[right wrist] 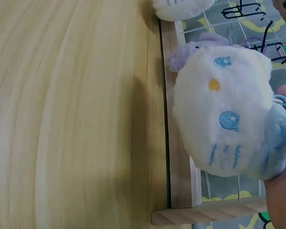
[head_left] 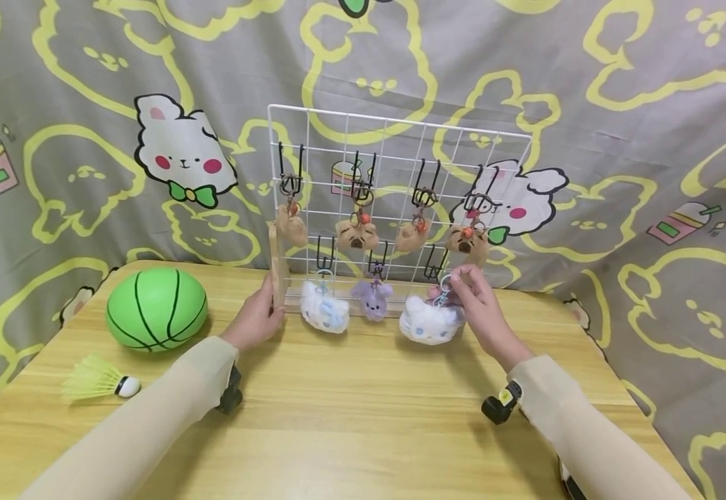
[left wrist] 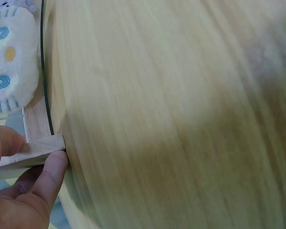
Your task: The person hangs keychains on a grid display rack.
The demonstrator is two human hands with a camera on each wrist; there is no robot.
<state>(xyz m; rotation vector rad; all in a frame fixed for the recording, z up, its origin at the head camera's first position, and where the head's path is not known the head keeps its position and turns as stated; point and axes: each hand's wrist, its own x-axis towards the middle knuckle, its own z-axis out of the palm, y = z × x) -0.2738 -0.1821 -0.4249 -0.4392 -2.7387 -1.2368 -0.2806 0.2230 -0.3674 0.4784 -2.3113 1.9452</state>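
My right hand (head_left: pixel 483 312) pinches the metal ring of a white plush cat keychain (head_left: pixel 430 325) just below the lower right black hook (head_left: pixel 435 264). I cannot tell whether ring and hook touch. In the right wrist view the plush (right wrist: pixel 200 100), with blue eyes and a blue bow, covers most of the fingers. My left hand (head_left: pixel 254 317) grips the wooden side (head_left: pixel 277 260) of a white wire rack (head_left: pixel 400 121); in the left wrist view thumb and fingers hold its wooden foot (left wrist: pixel 43 144). Another white cat keychain (head_left: pixel 324 309) and a purple plush keychain (head_left: pixel 372 300) hang beside it.
Several brown plush keychains (head_left: pixel 357 236) hang along the upper row of hooks. Left of the rack are a green ball (head_left: pixel 157 309) and a yellow shuttlecock (head_left: pixel 97 380) on the wooden table (head_left: pixel 350 417). A patterned grey curtain (head_left: pixel 244 69) stands right behind.
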